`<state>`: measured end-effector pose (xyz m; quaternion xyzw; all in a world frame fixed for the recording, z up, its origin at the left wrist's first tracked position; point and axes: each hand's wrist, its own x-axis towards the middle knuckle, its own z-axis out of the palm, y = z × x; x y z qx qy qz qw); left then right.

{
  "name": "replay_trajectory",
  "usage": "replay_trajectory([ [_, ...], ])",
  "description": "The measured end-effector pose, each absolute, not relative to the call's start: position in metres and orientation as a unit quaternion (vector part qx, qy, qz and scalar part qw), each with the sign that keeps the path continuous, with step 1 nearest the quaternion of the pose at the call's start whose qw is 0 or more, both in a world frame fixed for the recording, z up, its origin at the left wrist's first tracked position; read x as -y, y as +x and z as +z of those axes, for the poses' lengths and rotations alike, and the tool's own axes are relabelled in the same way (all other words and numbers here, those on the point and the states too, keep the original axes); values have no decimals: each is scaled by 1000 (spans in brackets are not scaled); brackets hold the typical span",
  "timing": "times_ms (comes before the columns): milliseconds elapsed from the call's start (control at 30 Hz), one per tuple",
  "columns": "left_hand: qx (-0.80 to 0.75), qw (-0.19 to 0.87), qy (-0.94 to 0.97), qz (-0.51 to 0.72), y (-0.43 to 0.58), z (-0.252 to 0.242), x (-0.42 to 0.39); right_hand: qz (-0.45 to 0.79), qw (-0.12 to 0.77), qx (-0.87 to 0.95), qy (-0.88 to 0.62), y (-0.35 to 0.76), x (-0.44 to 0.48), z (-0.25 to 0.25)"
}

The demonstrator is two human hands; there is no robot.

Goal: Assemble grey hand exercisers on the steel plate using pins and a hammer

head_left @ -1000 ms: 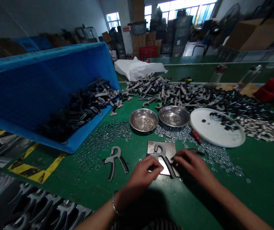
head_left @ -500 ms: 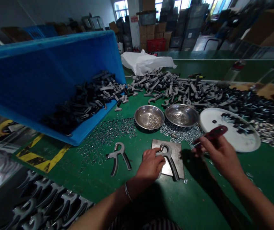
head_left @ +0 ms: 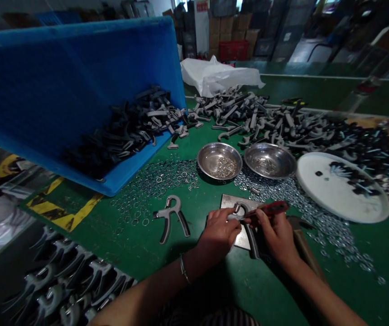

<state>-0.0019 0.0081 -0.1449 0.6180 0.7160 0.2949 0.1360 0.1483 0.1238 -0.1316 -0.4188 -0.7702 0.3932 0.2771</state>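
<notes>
My left hand (head_left: 218, 233) is shut on a grey and black hand grip exerciser (head_left: 248, 226), which lies on a square steel plate (head_left: 231, 201). My right hand (head_left: 276, 235) holds a red-handled tool (head_left: 269, 208), its tip close to the grip's coil spring. The tool's tip is hidden by my fingers. A wooden-handled hammer (head_left: 304, 246) lies just right of my right hand. A second hand grip (head_left: 171, 218) lies left of the plate, untouched.
Two steel bowls (head_left: 219, 160) hold small metal parts, and loose rings (head_left: 153, 190) spread over the green bench (head_left: 194, 253). A white round tray (head_left: 343, 186), a tilted blue bin (head_left: 72, 90) of dark handles, grey handle pieces (head_left: 258, 117) and a row of assembled grips (head_left: 68, 280) surround my hands.
My right hand has picked up the red-handled tool from the bench and brought it down to the grip on the plate. The camera view has shifted, and the left hand stays on the grip.
</notes>
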Motion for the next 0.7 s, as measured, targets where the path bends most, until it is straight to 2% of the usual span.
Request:
replay_trajectory([
  [100,-713,125,624,296,-1,-147,-7,276,239,858,-362,147,-120,-136],
  [167,-712,122,627,292,-1,-148,-7,244,190,907,-286,144,-121,-137],
  [267,-715,130,628,279,0,-151,-6,252,157,937,-183,140,-127,-127],
  [333,-716,135,632,265,1,-150,-6,293,198,921,-164,139,-133,-113],
  [467,-713,139,636,260,0,-142,-6,412,462,731,-287,143,-151,-80],
  [500,-713,144,632,267,-1,-138,-7,443,492,680,-316,146,-155,-75],
  [533,-714,146,627,276,-3,-134,-8,476,489,646,-342,150,-158,-73],
  [600,-720,138,615,290,-8,-124,-13,529,419,623,-395,165,-165,-75],
  [700,-719,105,635,262,-16,-111,-24,516,354,619,-475,199,-179,-87],
])
